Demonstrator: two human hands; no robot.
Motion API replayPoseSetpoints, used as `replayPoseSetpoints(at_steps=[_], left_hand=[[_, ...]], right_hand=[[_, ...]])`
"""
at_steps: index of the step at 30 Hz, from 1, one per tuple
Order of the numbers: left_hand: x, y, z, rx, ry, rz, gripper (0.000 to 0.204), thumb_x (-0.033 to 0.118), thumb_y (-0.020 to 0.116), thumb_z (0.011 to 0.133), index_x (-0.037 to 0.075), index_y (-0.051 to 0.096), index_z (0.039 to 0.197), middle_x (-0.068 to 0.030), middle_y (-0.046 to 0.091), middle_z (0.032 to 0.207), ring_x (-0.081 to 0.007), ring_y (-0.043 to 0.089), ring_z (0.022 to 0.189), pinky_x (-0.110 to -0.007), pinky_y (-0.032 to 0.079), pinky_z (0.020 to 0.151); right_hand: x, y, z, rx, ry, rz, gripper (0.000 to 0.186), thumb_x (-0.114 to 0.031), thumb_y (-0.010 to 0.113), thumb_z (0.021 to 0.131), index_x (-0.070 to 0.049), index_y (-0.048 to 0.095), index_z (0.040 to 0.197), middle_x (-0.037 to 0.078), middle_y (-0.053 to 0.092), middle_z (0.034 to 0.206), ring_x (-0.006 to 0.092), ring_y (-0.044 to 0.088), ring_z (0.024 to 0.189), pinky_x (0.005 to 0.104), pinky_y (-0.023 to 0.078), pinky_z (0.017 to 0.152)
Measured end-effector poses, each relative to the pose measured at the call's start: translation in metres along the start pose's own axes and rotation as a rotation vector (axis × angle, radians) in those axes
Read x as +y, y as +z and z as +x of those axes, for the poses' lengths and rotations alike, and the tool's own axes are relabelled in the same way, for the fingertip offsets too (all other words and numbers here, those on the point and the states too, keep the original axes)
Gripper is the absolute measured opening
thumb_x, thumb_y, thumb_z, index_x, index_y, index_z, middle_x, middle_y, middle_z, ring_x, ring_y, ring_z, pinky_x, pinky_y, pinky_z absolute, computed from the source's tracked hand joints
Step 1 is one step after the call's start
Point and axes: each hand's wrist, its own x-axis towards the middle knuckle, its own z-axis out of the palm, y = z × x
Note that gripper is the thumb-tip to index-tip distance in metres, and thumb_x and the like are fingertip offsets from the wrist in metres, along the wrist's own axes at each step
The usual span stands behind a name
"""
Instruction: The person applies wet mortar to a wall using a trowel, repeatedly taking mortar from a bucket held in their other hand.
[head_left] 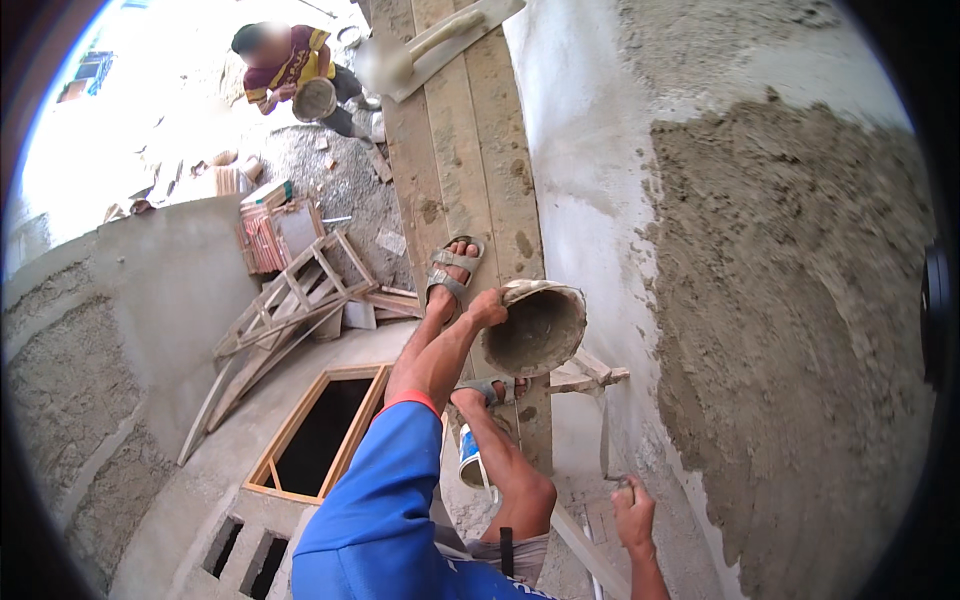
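Note:
My left hand [489, 309] grips the rim of a grey, mortar-coated bucket [532, 340], tilted with its dark inside facing up, over a plank walkway [460, 150]. My right hand [633, 516] at the lower right is closed on the handle of a trowel [606, 450], whose blade is seen almost edge-on beside the wall. Wet grey plaster [780, 330] covers much of that wall [580, 130] on the right. My sandalled feet [452, 265] are on the planks.
A float [440, 45] lies atop the planks. A co-worker [285, 65] below holds a bucket. Stacked boards [275, 230], wooden frames [290, 310], a framed opening [320, 430] and a white pail [470, 460] are lower down. Short timbers [585, 372] jut beside the walkway.

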Motion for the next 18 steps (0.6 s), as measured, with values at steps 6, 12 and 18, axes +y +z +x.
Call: replayPoseSetpoints(at_steps=[6,12,18], left_hand=[[0.022,-0.082,0.003,-0.033,0.221,0.556,0.114,0.061,0.067,0.058,0.010,0.020,0.149,-0.0228,-0.002,0.152,-0.0394,-0.004,0.140,-0.044,-0.004,0.113],[-0.153,-0.208,0.045,0.686,-0.088,-0.767,0.083,0.007,0.065,0.076,-0.002,0.019,0.145,-0.0205,0.043,0.133,-0.0268,0.046,0.119,-0.033,0.038,0.099],[-0.186,-0.396,0.043,1.028,-0.210,0.047,0.075,0.011,0.064,0.074,-0.001,0.031,0.140,-0.0303,0.038,0.135,-0.0405,0.044,0.121,-0.045,0.034,0.104]], right_hand=[[-0.071,0.018,0.033,-0.036,0.164,0.134,0.032,-0.008,0.059,0.081,0.002,0.056,0.111,0.003,0.055,0.065,0.0099,0.052,0.053,0.0269,0.044,0.051],[-0.151,0.039,0.113,-0.161,-0.011,0.126,0.034,-0.010,0.060,0.081,0.002,0.055,0.112,0.003,0.056,0.065,0.0108,0.053,0.054,0.0275,0.045,0.052],[-0.219,0.069,0.186,-0.204,-0.078,0.098,0.034,-0.007,0.061,0.081,0.002,0.055,0.112,0.002,0.055,0.064,0.0100,0.052,0.054,0.0264,0.044,0.052]])
